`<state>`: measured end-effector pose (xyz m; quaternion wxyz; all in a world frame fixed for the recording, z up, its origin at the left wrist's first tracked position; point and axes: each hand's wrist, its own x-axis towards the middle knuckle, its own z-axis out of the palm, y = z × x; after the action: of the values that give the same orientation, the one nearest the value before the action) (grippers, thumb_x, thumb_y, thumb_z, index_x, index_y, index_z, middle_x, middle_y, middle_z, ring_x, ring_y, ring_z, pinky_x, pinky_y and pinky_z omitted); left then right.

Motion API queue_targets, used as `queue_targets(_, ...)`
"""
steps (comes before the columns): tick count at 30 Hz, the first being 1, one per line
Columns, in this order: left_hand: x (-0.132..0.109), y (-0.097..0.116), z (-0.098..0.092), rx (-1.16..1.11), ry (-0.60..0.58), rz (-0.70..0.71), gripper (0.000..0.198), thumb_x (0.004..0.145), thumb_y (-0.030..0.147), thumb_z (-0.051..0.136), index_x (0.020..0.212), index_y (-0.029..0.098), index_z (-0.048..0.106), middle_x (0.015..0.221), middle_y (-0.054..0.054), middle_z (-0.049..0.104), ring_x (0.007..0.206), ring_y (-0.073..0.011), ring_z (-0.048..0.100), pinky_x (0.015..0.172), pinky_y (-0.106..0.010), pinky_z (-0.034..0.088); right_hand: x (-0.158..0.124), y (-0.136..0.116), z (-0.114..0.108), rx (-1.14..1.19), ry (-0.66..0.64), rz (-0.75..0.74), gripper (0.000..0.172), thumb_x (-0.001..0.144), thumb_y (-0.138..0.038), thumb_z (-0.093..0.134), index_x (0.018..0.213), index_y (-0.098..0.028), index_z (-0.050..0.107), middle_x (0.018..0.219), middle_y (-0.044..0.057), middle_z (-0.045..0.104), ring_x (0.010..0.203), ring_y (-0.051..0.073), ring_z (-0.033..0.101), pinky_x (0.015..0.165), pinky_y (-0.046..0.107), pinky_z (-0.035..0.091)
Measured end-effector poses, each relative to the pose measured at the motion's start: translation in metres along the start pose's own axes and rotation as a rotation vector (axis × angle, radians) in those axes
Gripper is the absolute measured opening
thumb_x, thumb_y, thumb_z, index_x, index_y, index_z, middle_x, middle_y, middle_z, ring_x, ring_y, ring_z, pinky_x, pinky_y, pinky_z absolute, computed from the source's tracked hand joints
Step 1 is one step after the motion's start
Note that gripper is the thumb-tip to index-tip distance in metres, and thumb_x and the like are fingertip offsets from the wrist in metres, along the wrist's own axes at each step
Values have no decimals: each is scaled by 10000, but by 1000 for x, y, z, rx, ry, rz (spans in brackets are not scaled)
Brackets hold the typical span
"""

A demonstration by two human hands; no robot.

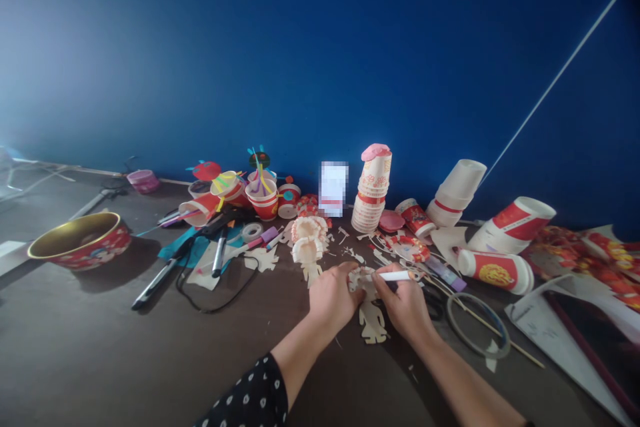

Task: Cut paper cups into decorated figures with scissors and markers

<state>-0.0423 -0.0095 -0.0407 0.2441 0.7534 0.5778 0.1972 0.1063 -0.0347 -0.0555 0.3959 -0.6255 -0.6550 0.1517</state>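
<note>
My left hand [334, 297] is closed, its fingers pressing down on the top of a pale paper cut-out figure [373, 323] that lies on the dark table [100, 347]. My right hand [406, 303] is closed round a white pen-like stick [395, 275], held level just above the figure's head. The two hands almost touch over the cut-out. The figure's legs stick out toward me from between the hands. More pale cut-out figures [309, 250] lie a little beyond my left hand.
A gold and red bowl [80, 240] sits at the left. Markers [217, 260], a black cable and tape lie mid-left. Stacked and toppled paper cups [373, 190] line the blue wall. A tape ring [477, 333] and red patterned paper [590, 253] lie right.
</note>
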Motion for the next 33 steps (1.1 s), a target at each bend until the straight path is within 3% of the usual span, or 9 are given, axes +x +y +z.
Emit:
queue_targets(26, -1, 6, -5, 9, -8, -43, 467, 632, 318, 601, 1095, 280, 551, 942, -19, 650, 872, -201, 587, 731, -270, 424, 0, 4, 1, -12, 44, 27, 250, 803, -395, 446, 716, -183, 548, 530, 5, 601, 490, 168, 555, 483, 233, 388)
queue_targets(33, -1, 4, -3, 15, -12, -31, 465, 643, 346, 589, 1102, 294, 538, 935, -15, 647, 871, -201, 585, 733, -272, 419, 0, 3, -1, -25, 114, 20, 229, 801, -379, 453, 710, -184, 530, 544, 9, 600, 472, 158, 532, 465, 232, 379)
